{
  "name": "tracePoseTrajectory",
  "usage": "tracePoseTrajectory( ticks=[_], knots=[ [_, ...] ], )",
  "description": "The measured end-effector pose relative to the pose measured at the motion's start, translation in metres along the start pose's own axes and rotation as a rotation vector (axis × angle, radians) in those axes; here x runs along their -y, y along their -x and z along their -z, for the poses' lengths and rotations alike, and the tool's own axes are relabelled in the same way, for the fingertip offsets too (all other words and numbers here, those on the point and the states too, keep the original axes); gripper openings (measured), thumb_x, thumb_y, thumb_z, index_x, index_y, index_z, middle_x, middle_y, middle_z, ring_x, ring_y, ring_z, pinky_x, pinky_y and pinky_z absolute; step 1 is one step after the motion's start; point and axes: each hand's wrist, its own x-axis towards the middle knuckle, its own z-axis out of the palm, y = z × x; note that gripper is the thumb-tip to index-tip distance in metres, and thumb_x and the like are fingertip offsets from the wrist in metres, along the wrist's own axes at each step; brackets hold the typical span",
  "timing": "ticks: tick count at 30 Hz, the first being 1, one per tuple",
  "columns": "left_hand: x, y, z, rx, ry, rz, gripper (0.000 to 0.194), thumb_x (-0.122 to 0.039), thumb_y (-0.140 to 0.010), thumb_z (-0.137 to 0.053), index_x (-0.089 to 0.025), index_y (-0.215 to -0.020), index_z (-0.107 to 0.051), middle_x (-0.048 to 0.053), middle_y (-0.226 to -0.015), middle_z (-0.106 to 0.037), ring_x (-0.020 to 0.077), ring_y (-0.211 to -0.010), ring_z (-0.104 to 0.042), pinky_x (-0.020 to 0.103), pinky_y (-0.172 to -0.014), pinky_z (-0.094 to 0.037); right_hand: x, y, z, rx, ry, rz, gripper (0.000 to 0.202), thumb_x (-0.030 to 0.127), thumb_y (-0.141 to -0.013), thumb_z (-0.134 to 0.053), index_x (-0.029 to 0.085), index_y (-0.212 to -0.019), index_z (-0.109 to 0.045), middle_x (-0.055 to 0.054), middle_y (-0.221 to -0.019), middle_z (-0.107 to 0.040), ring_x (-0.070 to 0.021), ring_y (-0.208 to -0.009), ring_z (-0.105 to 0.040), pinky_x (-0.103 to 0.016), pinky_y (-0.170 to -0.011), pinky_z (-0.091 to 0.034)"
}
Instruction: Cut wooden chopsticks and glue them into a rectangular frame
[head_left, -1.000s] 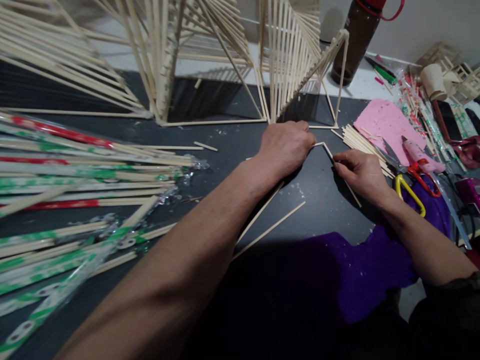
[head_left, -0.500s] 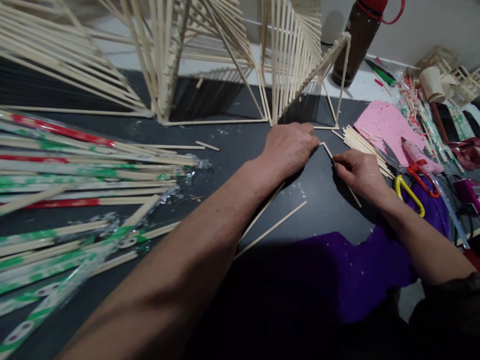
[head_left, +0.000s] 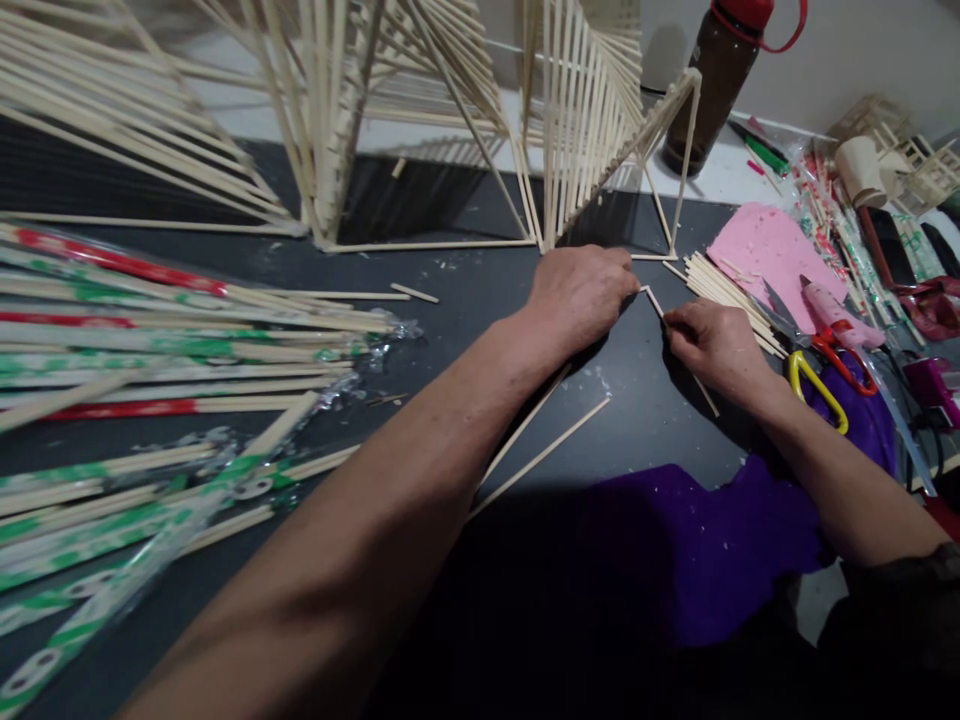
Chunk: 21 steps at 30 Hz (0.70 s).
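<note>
My right hand (head_left: 716, 345) pinches a thin wooden chopstick (head_left: 654, 302) that slants over the dark tabletop. Its far tip meets the end of another light stick at my left fingertips, forming a corner. My left hand (head_left: 581, 292) is closed around that second stick, most of which is hidden under the hand. Just beyond my left hand stands a twisted lattice frame (head_left: 585, 110) built of chopsticks. A loose chopstick (head_left: 551, 452) lies near my left forearm, with another partly behind the arm.
Wrapped chopsticks (head_left: 172, 350) cover the left side. Bare chopsticks (head_left: 720, 290), a pink sheet (head_left: 776, 250), yellow-handled scissors (head_left: 817, 390) and a pink glue gun (head_left: 840, 315) lie at right. A brown bottle (head_left: 709, 90) stands behind. Purple cloth (head_left: 697, 550) hangs at the front edge.
</note>
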Motion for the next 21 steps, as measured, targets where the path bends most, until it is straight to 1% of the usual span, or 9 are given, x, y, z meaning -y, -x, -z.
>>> tracePoseTrajectory(
  ticks=[5,8,14,17,21],
  knots=[
    [0.0,-0.0003,-0.0006,-0.012,-0.004,0.001,0.037,-0.018,-0.09,-0.039,-0.023,-0.099,-0.074,0.007,-0.102,-0.07,0.0201,-0.092,-0.061,0.027,-0.065,-0.04,0.0003,-0.0009,-0.0008,0.004,0.003,-0.004,0.027,0.014,-0.081,-0.046,0.016,-0.086,-0.072,-0.009,-0.081,-0.067,-0.0182,-0.074,-0.058,-0.033,-0.069,-0.042],
    [0.0003,-0.0006,-0.001,-0.001,-0.003,0.001,0.036,-0.017,-0.089,-0.04,-0.024,-0.097,-0.074,0.006,-0.101,-0.069,0.0202,-0.093,-0.061,0.026,-0.065,-0.04,0.0008,-0.0009,-0.0006,0.006,0.006,0.001,0.026,0.014,-0.081,-0.046,0.016,-0.086,-0.071,-0.008,-0.081,-0.065,-0.0173,-0.074,-0.057,-0.032,-0.069,-0.042],
    [-0.0004,-0.0006,0.0004,0.002,-0.009,0.0,0.035,-0.019,-0.09,-0.039,-0.023,-0.097,-0.074,0.007,-0.101,-0.069,0.0214,-0.093,-0.061,0.027,-0.064,-0.04,0.0022,-0.0003,-0.0011,0.016,0.061,0.004,0.025,0.015,-0.082,-0.045,0.015,-0.085,-0.069,-0.01,-0.083,-0.064,-0.0175,-0.073,-0.056,-0.032,-0.067,-0.04],
    [-0.0005,0.0,0.0009,0.013,-0.008,0.011,0.036,-0.02,-0.091,-0.039,-0.026,-0.1,-0.074,0.007,-0.102,-0.068,0.0209,-0.094,-0.061,0.027,-0.067,-0.042,0.0014,0.0005,-0.0022,0.0,0.063,0.006,0.024,0.016,-0.083,-0.045,0.016,-0.087,-0.068,-0.009,-0.085,-0.065,-0.0176,-0.073,-0.056,-0.032,-0.067,-0.04],
    [0.0006,0.0006,0.0003,0.016,0.021,0.028,0.034,-0.023,-0.092,-0.041,-0.027,-0.102,-0.073,0.006,-0.104,-0.066,0.0218,-0.099,-0.06,0.027,-0.07,-0.043,-0.0015,0.0009,-0.0025,-0.023,-0.01,-0.041,0.022,0.018,-0.082,-0.05,0.016,-0.094,-0.068,-0.007,-0.082,-0.066,-0.0176,-0.073,-0.057,-0.032,-0.067,-0.04]
  ],
)
